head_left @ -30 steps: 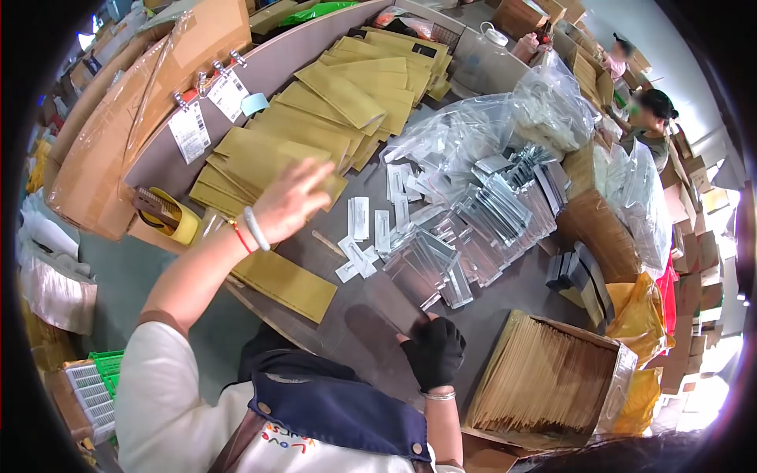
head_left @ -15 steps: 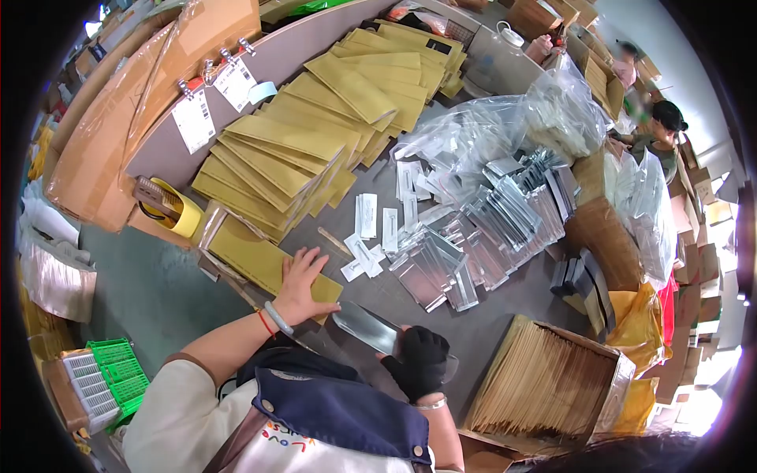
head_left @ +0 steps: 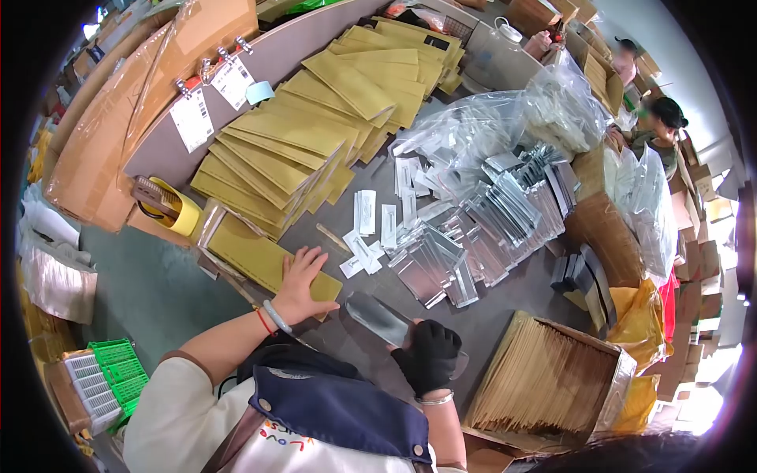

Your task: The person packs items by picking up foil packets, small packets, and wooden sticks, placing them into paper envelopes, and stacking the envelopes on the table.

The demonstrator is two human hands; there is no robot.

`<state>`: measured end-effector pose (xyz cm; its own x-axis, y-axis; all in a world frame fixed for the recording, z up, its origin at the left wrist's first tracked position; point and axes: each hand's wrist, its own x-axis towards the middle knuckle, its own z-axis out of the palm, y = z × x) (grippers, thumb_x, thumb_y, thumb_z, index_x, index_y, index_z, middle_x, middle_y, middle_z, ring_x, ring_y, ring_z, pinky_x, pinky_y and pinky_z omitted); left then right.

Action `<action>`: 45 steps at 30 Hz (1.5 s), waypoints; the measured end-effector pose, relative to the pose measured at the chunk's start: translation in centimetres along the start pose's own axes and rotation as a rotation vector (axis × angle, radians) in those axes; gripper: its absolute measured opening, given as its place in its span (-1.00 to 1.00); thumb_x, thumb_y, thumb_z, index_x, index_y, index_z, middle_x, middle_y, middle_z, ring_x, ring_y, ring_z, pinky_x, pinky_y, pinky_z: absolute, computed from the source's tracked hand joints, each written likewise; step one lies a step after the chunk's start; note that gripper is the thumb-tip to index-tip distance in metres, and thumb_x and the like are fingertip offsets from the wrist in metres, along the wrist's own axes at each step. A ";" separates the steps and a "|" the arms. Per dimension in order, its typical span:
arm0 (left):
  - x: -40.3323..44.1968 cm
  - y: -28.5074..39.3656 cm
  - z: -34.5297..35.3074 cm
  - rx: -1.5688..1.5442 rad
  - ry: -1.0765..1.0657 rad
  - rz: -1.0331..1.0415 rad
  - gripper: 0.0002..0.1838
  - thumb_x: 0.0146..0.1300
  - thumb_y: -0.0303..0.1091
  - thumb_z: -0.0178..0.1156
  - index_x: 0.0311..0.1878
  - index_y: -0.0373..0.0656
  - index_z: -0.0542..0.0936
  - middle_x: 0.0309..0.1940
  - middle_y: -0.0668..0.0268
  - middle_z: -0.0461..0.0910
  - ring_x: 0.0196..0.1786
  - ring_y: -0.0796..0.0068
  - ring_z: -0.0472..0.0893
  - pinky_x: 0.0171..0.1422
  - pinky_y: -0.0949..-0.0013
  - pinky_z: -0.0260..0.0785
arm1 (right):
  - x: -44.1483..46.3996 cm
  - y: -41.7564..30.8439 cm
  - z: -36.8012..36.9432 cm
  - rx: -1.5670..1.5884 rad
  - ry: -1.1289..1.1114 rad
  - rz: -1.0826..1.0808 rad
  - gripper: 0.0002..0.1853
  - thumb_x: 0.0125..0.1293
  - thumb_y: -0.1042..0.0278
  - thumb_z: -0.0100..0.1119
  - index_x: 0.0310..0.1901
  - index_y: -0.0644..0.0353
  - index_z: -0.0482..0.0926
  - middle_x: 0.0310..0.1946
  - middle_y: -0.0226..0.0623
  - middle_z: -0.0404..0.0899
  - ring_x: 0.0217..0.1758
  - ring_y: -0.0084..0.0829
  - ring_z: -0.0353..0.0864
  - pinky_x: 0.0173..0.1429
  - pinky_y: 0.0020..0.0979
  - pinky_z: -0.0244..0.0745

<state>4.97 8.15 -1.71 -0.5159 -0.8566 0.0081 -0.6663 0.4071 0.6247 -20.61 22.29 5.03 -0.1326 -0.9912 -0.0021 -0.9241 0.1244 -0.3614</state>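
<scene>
My left hand (head_left: pixel 302 285) lies with fingers spread on a long yellow padded envelope (head_left: pixel 251 254) near the table's front edge. My right hand (head_left: pixel 428 356), in a black fingerless glove, grips one end of a shiny, silvery flat packet (head_left: pixel 377 317). The packet's free end points toward the envelope, with a gap between them. A dark rounded shape shows partly behind the right hand; its kind is unclear. Beyond the packet are rows of similar clear-and-silver flat packets (head_left: pixel 501 229) and several small white printed slips (head_left: pixel 364 213).
Fanned yellow envelopes (head_left: pixel 276 150) cover the back left. A carton of tightly packed envelopes (head_left: pixel 544 382) stands at the right front. Clear plastic bags (head_left: pixel 481 130) lie behind the packets. A yellow holder (head_left: pixel 188 217) sits at the left edge. Another person (head_left: pixel 661 138) is at the far right.
My right hand has shifted slightly right and away from my body with the silvery packet, widening the gap to the envelope. My left hand has stayed in place.
</scene>
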 end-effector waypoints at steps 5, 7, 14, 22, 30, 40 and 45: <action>0.1 0.2 -0.1 0.001 -0.015 -0.007 0.05 -0.20 0.08 0.52 0.35 -0.24 0.31 0.38 0.02 0.22 0.47 -0.08 0.10 0.47 -0.32 -0.21 | 1.2 -1.8 2.0 0.040 -0.192 -0.054 -0.33 -0.05 -0.16 0.42 0.00 0.15 0.51 -0.12 -0.25 0.55 0.01 -0.18 0.50 0.13 -0.11 0.25; 0.1 0.4 -0.3 0.018 -0.030 -0.005 0.05 -0.19 0.07 0.52 0.36 -0.23 0.31 0.38 0.02 0.21 0.47 -0.08 0.10 0.47 -0.32 -0.20 | 2.8 -4.4 4.9 0.095 -0.052 -0.143 -0.32 -0.03 -0.17 0.41 0.03 0.14 0.51 -0.09 -0.22 0.54 0.05 -0.17 0.49 0.17 -0.11 0.25; 7.4 0.8 0.7 -0.054 0.025 0.309 -0.48 0.01 -0.22 0.41 0.09 -0.09 0.59 0.16 0.21 0.46 0.24 0.10 0.38 0.31 -0.06 0.15 | 2.1 0.3 2.6 0.176 0.240 0.025 -0.28 -0.13 0.00 0.53 0.08 0.13 0.50 -0.01 -0.13 0.55 0.07 -0.10 0.52 0.14 -0.13 0.40; 10.2 3.3 0.3 0.215 -0.245 0.335 -0.84 0.00 -0.32 0.40 -0.39 -0.05 0.59 -0.28 0.36 0.51 -0.14 0.26 0.49 0.09 0.06 0.25 | -15.0 17.8 -3.9 0.040 0.737 0.974 -0.60 0.18 0.37 0.28 0.04 0.34 0.53 -0.06 -0.12 0.58 0.00 -0.19 0.57 0.10 -0.26 0.49; 11.4 8.3 5.2 0.150 -0.041 0.557 -0.62 -0.06 -0.31 0.45 -0.12 0.03 0.59 -0.06 0.39 0.49 0.12 0.26 0.43 0.11 0.14 0.27 | -14.8 17.6 -7.0 -0.178 0.158 1.208 -0.66 0.20 0.31 0.12 -0.02 0.26 0.57 -0.03 0.04 0.56 0.07 0.02 0.55 0.10 -0.07 0.47; 7.4 7.8 1.5 -0.120 -0.510 0.417 -0.67 -0.10 -0.17 0.47 -0.26 -0.05 0.64 -0.43 0.31 0.61 -0.26 0.20 0.58 -0.12 0.18 0.36 | -15.7 17.7 -6.9 -0.506 -0.035 1.251 -0.70 0.31 0.36 -0.04 0.03 0.27 0.46 -0.02 0.10 0.54 0.07 0.09 0.52 0.14 -0.14 0.45; 2.6 5.7 -0.1 0.051 -0.218 0.516 -0.58 -0.18 -0.10 0.50 -0.20 0.00 0.67 -0.17 0.33 0.57 -0.07 0.18 0.52 0.05 0.15 0.32 | -9.9 11.4 -3.3 -0.127 0.551 0.422 -0.78 0.09 0.55 0.14 -0.18 0.23 0.55 -0.33 -0.06 0.56 -0.26 0.02 0.57 -0.16 -0.11 0.48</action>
<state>-0.17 8.23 1.95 -0.8778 -0.4589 0.1376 -0.3201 0.7755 0.5442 -31.05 33.69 3.98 -0.6203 -0.6935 0.3665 -0.7838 0.5311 -0.3218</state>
